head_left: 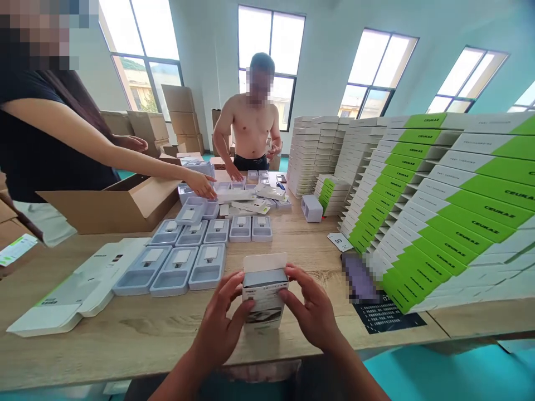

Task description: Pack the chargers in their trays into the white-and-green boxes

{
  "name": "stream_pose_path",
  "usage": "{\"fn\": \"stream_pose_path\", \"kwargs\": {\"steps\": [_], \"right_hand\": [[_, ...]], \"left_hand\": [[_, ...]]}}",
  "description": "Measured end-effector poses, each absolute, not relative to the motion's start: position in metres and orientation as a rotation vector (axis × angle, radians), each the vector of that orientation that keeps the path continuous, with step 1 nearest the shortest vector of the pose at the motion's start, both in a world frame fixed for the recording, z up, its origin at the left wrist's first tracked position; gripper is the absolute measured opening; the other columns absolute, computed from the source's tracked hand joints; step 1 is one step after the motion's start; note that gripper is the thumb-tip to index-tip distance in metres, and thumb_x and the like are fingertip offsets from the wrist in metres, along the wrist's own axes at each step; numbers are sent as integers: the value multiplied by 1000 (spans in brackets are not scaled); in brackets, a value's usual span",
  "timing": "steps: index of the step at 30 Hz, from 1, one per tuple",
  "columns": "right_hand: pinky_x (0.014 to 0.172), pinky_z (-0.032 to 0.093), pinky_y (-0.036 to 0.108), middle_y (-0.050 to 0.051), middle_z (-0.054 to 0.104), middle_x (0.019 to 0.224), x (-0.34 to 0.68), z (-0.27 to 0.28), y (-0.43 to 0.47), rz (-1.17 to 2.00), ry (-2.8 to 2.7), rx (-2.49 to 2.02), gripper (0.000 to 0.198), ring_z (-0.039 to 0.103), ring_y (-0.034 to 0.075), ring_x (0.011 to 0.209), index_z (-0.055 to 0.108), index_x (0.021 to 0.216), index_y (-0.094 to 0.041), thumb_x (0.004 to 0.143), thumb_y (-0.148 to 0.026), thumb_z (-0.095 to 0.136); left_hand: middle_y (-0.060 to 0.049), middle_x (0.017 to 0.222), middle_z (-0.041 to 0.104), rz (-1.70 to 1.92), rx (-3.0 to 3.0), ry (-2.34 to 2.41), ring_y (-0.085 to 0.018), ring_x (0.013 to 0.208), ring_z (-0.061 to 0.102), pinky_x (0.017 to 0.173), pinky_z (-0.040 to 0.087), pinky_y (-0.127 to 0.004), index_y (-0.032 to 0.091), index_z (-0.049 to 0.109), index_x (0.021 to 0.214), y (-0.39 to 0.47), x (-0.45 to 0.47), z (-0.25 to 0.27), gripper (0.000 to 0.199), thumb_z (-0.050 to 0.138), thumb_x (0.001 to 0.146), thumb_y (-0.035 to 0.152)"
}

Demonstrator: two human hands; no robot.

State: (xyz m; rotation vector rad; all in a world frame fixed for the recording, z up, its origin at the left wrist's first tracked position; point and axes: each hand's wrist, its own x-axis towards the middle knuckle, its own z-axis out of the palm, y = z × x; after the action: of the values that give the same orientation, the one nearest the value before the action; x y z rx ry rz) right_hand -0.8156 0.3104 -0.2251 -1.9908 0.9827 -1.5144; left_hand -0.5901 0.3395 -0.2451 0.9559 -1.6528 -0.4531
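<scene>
Box (pixel 263 309) is held upright near the front edge of the table (pixel 125 345), pinched between left hand (pixel 223 312) and right hand (pixel 311 306), fingertips at its top corners and thumbs on its near face. Its flap (pixel 265 262) is raised at the far side; what seems a grey insert (pixel 265 278) is seen within. The walls are best pressed lightly, so that the mouth is kept square, and the flap should be folded along its crease without being bent.
</scene>
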Motion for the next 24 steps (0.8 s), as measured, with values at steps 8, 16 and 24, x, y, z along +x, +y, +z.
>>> {"fn": "stream_pose_path", "kwargs": {"steps": [8,16,24], "right_hand": [[78,66,28,4,78,116,-817,-188,331,-1331,927,-2079,22,77,18,88,76,115,-30,93,-30,75],[77,67,33,7,75,110,-807,-228,375,-1471,778,-2329,33,76,22,97,66,128,-33,98,-20,65],[79,65,36,10,68,117,-806,-218,366,-1411,716,-2444,30,70,22,98,66,119,-27,93,-12,65]], "left_hand": [[-9,135,58,-523,965,-1874,-23,119,65,91,65,-31,35,59,133,360,-554,-200,39,65,98,21],[-8,122,63,-327,931,-1936,-17,112,66,96,58,-23,27,58,132,403,-550,-224,37,61,99,11],[-12,126,65,-186,959,-2014,-20,113,70,94,60,-26,24,62,131,402,-542,-216,33,57,100,11]]}}
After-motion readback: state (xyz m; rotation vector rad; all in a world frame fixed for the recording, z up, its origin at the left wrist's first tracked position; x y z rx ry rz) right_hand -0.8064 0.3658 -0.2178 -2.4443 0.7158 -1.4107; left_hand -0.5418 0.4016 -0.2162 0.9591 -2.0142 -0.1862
